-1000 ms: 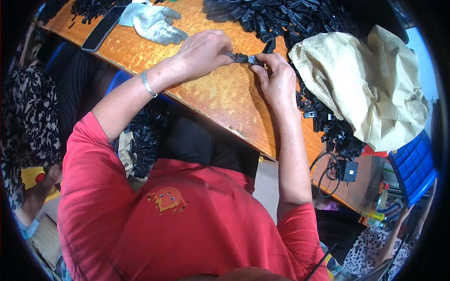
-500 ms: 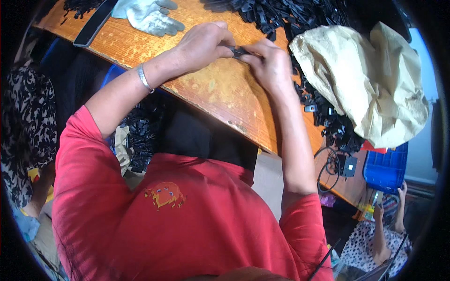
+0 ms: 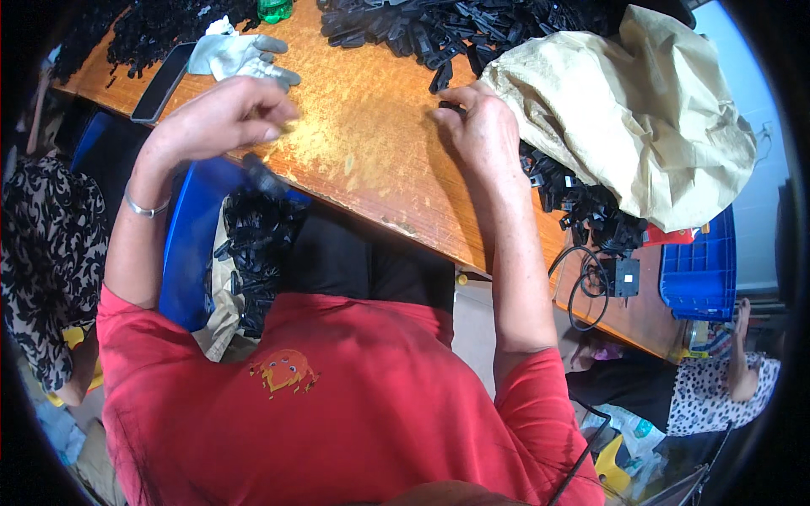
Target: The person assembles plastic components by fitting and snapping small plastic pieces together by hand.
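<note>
My left hand (image 3: 232, 118) hovers over the table's near edge at the left, its fingers apart and nothing in them. Just below it, a blurred black plastic piece (image 3: 264, 175) is in mid-air above a blue bin (image 3: 187, 244) lined with tan paper. Many similar black parts (image 3: 253, 253) lie in that bin. Farther right, my right hand (image 3: 483, 126) pinches a small black plastic piece (image 3: 453, 107), mostly hidden by the fingers. It is beside a large heap of black plastic parts (image 3: 413, 29) at the back of the table.
On the wooden table (image 3: 363, 152) lie a grey-white glove (image 3: 232, 57) and a phone-like dark slab (image 3: 163, 83). A crumpled tan bag (image 3: 624, 118) covers parts at right, near a black box (image 3: 623, 277) with a cable. Other people sit at both sides.
My hands have parted from around one black piece. The left has swung left to above the bin and let a piece drop; the right stays near the heap, holding a piece.
</note>
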`<state>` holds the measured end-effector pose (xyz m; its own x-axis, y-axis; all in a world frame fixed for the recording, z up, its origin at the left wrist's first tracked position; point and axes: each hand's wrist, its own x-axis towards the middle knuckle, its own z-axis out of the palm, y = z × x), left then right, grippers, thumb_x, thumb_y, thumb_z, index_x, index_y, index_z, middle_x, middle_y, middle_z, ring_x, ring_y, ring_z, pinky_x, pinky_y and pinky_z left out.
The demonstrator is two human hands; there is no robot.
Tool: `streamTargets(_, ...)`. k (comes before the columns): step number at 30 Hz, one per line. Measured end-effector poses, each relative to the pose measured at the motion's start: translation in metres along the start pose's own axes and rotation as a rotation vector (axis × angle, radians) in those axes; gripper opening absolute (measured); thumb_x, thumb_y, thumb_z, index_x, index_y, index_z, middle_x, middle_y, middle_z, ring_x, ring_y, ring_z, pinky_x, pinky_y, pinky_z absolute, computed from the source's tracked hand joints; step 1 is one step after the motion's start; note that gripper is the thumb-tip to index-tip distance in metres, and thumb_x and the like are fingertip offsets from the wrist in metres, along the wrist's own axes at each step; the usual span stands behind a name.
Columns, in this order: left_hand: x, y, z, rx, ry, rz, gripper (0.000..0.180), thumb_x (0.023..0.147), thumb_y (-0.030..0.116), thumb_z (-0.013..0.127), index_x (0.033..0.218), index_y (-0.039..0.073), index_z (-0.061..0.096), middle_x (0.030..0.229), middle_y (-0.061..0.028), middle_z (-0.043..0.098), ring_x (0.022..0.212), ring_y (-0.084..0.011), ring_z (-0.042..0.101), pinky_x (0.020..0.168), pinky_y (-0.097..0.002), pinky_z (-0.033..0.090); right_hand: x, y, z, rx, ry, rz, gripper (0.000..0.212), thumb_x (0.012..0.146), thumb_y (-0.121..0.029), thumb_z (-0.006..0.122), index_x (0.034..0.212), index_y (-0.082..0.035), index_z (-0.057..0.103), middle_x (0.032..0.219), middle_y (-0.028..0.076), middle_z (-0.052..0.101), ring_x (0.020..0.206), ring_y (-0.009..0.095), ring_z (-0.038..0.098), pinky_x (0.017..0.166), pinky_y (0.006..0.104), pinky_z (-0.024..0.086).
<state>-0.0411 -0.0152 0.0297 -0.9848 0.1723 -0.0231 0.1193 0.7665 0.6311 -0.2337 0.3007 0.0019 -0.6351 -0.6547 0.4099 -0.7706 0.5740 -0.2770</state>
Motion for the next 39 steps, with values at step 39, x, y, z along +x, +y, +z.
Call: streamTargets(39,0.126,0.014,0.098,0.083,0.428,0.136,0.022,0.087,0.016,0.087,0.105,0.005,0.081,0.1,-0.0098,0.068,0.098,-0.0276,0.068,0.088,-0.0389,0.054,-0.016,0.006,0.003,0.125,-0.064,0.208,0.026,0.085,-0.02,0.086,0.106,-0.004,0.083,0.103,0.02,0.075,0.096,0.038,0.075,0.087,0.0477,0.059)
